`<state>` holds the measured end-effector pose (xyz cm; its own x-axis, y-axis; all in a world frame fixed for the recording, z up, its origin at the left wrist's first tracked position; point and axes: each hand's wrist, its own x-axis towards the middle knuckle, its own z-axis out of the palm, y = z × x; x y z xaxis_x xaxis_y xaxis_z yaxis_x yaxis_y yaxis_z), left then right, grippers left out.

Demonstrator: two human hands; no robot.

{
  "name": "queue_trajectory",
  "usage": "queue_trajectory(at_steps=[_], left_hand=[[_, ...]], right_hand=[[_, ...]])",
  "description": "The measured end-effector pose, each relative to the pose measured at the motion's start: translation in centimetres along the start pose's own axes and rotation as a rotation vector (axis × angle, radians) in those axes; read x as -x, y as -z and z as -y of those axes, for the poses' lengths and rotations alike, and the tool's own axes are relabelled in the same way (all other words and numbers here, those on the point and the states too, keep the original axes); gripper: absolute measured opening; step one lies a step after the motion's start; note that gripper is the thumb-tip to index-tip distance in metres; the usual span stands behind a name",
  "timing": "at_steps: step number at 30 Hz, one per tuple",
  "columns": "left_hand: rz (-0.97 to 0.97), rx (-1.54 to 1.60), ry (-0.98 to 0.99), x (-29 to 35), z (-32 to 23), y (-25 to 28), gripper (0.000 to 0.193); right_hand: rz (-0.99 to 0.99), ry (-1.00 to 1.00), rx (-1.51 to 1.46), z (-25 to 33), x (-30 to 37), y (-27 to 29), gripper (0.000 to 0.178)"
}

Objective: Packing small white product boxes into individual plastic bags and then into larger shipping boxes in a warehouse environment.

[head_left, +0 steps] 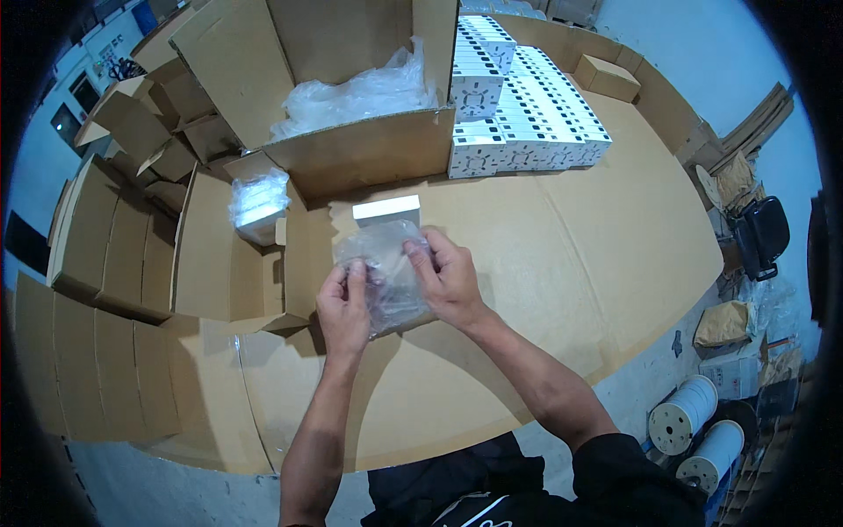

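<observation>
Between my hands is a clear plastic bag, held over the cardboard-covered table. My left hand pinches its left side, thumb on top. At its upper right edge my right hand grips the film between thumb and fingers. Just beyond the bag lies a small white box, partly covered by it. To the left stands an open cardboard carton; inside it are white boxes wrapped in clear plastic.
A large open carton at the back holds loose clear bags. Right of it are stacked white printed boxes. A small brown box sits farther right. Folded cartons line the left side. Cable spools stand on the floor.
</observation>
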<state>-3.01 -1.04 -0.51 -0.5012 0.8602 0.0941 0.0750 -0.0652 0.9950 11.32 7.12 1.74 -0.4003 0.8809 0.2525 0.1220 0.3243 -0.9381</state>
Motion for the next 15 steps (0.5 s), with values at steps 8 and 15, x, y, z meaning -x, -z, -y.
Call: queue_trajectory(at_steps=[8,15], left_hand=[[-0.286,-0.046,-0.148,-0.1,0.1,-0.2,0.03],[-0.237,-0.134,-0.137,0.5,-0.2,-0.6,0.025]], right_hand=[[0.1,0.006,-0.087,-2.2,0.1,-1.0,0.019],[0.148,-0.395,-0.986,-1.7,-0.9,1.2,0.011]])
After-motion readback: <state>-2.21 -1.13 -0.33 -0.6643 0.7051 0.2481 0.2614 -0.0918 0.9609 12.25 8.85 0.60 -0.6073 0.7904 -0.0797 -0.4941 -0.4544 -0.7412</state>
